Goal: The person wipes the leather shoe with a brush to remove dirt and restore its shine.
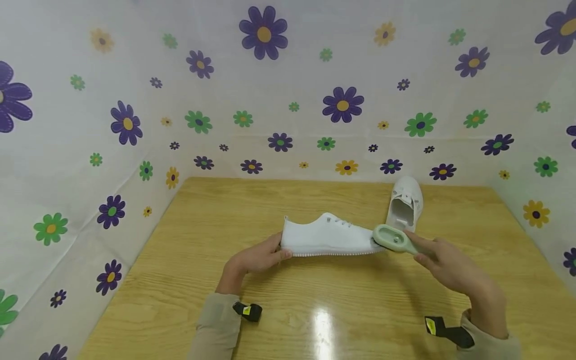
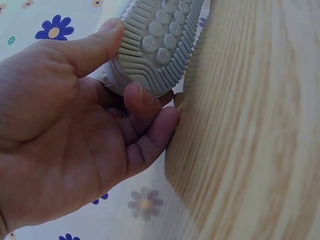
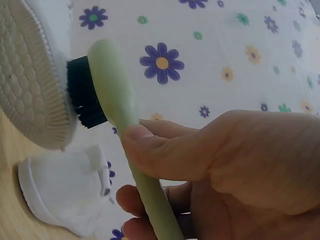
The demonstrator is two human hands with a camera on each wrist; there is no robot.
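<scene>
Looks like toe-brushing: left hand (image 1: pixel 257 257) grips white shoe (image 1: pixel 324 239) by its 9-o'clock heel, right hand (image 1: pixel 454 265) grasps green brush (image 1: pixel 396 239) against the 3-o'clock toe, other shoe (image 1: pixel 408 189) at 1 o'clock; next stroke likely needs steady heel grip.

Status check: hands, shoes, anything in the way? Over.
Left hand grips one shoe by the heel. Right hand holds green brush, bristles at that shoe's toe. Second shoe on table beyond, apart from brush; nothing seen blocking.
</scene>
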